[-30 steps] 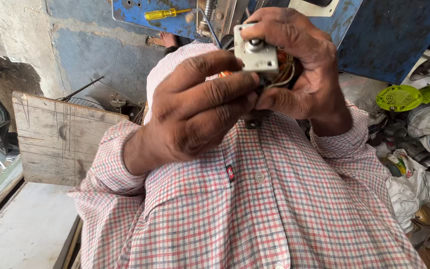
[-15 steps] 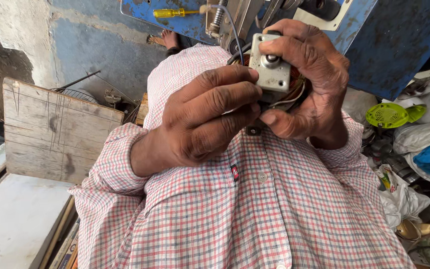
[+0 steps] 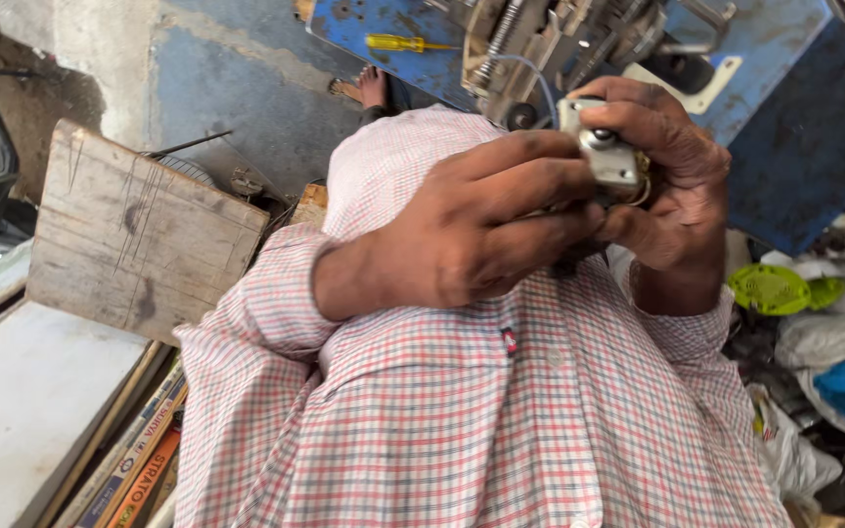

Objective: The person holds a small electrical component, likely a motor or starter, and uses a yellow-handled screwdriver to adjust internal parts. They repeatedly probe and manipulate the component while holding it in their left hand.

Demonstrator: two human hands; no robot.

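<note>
Your right hand (image 3: 672,181) is clamped round a small grey metal part (image 3: 606,156) with coppery wire behind it — held up over your checked shirt (image 3: 501,411). Your left hand (image 3: 486,230) closes its fingers on the part's near side. A yellow screwdriver (image 3: 408,43) lies far off on the blue machine (image 3: 794,117).

Sm. grey metal part (image 3: 606,156), held upright.

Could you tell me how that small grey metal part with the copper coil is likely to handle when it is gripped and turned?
The small metal part looks rigid and probably heavy for its size, being a metal plate with a copper coil behind. Both hands, left hand and right hand, pinch it, so it may be fiddly. The fine windings could be fragile.
</note>
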